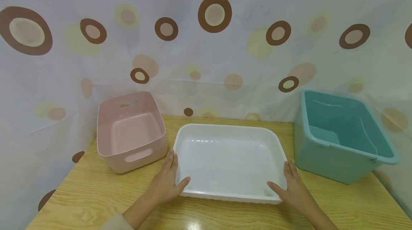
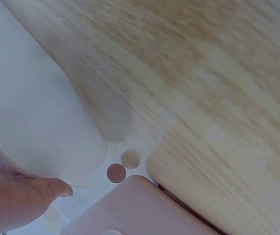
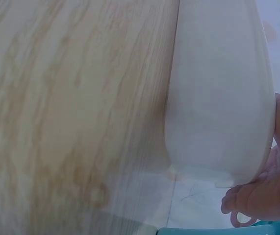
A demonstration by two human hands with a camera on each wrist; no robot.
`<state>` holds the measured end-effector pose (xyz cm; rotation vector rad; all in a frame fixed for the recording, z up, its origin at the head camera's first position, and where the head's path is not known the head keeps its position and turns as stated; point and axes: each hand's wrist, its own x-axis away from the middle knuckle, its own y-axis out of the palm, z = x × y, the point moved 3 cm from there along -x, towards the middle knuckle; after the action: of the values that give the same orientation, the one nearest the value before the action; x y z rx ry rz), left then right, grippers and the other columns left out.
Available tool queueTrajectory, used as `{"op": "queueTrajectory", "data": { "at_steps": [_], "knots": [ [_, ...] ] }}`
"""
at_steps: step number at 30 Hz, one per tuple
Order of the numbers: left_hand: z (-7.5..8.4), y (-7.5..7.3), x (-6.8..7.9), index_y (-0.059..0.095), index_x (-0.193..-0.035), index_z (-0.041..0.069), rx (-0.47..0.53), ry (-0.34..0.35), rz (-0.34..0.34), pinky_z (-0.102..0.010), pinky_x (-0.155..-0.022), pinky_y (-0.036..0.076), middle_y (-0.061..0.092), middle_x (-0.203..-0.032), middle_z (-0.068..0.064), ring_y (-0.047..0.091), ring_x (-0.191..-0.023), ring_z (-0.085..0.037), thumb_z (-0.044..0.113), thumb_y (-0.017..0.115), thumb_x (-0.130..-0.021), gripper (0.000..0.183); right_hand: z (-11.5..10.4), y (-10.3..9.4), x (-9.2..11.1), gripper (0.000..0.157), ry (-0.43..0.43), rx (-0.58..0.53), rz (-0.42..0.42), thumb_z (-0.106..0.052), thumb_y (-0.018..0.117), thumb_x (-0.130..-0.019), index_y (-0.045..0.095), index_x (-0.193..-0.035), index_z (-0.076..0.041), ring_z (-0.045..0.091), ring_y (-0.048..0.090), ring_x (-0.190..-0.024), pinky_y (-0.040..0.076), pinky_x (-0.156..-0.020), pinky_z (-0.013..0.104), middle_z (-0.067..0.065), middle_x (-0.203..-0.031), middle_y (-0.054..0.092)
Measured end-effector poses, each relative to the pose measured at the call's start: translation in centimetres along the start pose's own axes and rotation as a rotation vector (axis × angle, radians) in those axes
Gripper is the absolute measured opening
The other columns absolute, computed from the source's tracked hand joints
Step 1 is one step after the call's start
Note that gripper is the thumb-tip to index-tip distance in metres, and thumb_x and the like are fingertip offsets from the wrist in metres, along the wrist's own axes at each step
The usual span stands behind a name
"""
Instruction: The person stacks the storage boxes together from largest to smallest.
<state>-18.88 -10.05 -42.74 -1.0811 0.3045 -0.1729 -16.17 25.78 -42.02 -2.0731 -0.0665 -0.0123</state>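
A shallow white rectangular tray (image 1: 225,162) with rounded corners sits in the middle of the wooden table in the head view, nothing in it. My left hand (image 1: 167,180) grips its left side near the front corner, thumb over the front rim and fingers along the outer wall. On the opposite side my right hand (image 1: 294,187) holds the tray the same way. The left wrist view shows the tray's outer wall (image 2: 32,98) beside the left hand (image 2: 17,198). In the right wrist view, the right hand (image 3: 272,181) is at the tray's rim (image 3: 265,152).
A pink plastic basket (image 1: 140,158) with handle slots stands left of the tray, close to my left fingers. To the right is a deeper teal bin (image 1: 331,162). Behind the wooden table (image 1: 93,194) hangs a pale curtain (image 1: 238,62) with brown-ringed circles.
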Motion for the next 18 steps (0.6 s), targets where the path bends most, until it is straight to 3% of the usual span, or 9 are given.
{"op": "queueTrajectory", "data": {
  "at_steps": [12, 18],
  "knots": [
    [0.06, -0.08, 0.73, 0.022, -0.138, -0.013, -0.003, 0.003, 0.003, -0.05, -0.107, 0.028, 0.011, -0.149, -0.026, 0.014, -0.138, -0.039, 0.045, 0.052, -0.087, 0.083, -0.08, 0.07, 0.7, 0.1, -0.01, -0.01, 0.004, -0.048, 0.058, -0.084, 0.008, -0.135, 0.021, 0.058, 0.018, -0.126, 0.026, -0.098, 0.065, 0.038, -0.144, 0.004],
    [0.19, -0.09, 1.02, 0.022, -0.138, -0.013, -0.019, 0.004, 0.01, -0.05, -0.106, 0.03, 0.012, -0.149, -0.027, 0.016, -0.138, -0.039, 0.044, 0.053, -0.086, 0.083, 0.04, 0.18, 0.68, 0.102, 0.023, -0.004, -0.041, -0.051, 0.056, -0.084, 0.005, -0.136, 0.02, 0.058, 0.015, -0.127, 0.024, -0.099, 0.065, 0.039, -0.143, 0.002]
  ]
}}
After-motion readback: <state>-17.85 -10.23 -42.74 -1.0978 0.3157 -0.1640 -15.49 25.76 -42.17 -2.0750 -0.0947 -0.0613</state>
